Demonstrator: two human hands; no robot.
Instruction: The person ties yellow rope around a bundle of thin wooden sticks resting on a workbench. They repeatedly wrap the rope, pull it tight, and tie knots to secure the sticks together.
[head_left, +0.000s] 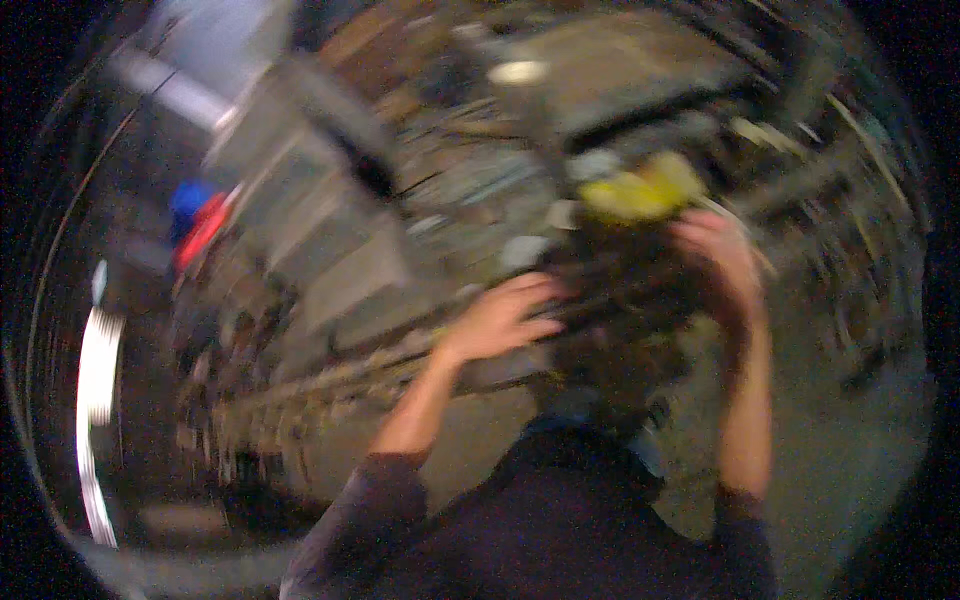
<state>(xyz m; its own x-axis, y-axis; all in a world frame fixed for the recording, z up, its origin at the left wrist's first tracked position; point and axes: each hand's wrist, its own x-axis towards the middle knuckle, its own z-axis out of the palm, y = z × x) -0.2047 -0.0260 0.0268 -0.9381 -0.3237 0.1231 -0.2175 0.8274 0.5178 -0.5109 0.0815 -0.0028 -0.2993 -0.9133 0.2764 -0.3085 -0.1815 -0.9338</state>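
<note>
My left hand [503,318] reaches in over the cluttered bench, its thumb apart from its stretched fingers and nothing visible in it. To the right, my right hand [724,258] is bent inward with its fingertips close to a bright yellow thing [640,190]. Blur hides whether they touch it and how the fingers are set. Beside the yellow thing, toward the left hand, lie a small pale piece [565,214] and another whitish piece [525,251]. Between my hands is a dark area whose contents I cannot make out.
Grey blocky shapes [345,270] stand to the left on the bench. Farther left are a red thing [203,230] and a blue thing [188,200]. A wide brownish flat-topped block [630,75] with a dark front edge sits at the back. Floor [830,460] shows at the right.
</note>
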